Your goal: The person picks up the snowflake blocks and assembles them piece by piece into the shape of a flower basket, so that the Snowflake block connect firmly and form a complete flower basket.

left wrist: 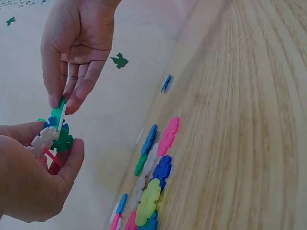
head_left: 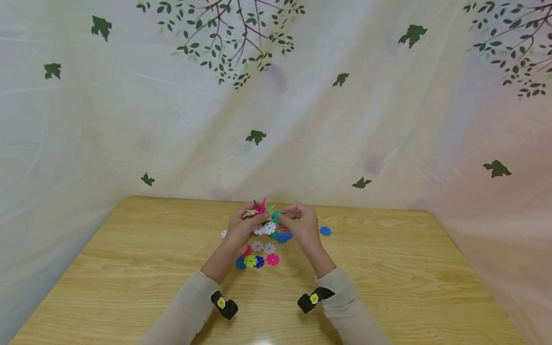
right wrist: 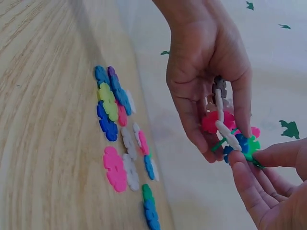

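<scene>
Lying nearest on the wood-grain table (head_left: 391, 309): flat, notched plastic flower discs (head_left: 257, 246), including a yellow-green one (head_left: 250, 260) and a bright pink one (head_left: 272, 259). Farther out, raised: left hand (head_left: 243, 228) grips a multicoloured cluster of joined plastic flower discs (right wrist: 228, 135); right hand (head_left: 303, 227) pinches a green plastic flower disc (left wrist: 58, 112) at its edge. Judged best: brace the cluster, line up notches squarely, press steadily. Pose: forearms converge, fingertips close together. Off right, one lone blue plastic flower disc (head_left: 325, 231); behind, pale branch-printed cloth (head_left: 307, 142).
</scene>
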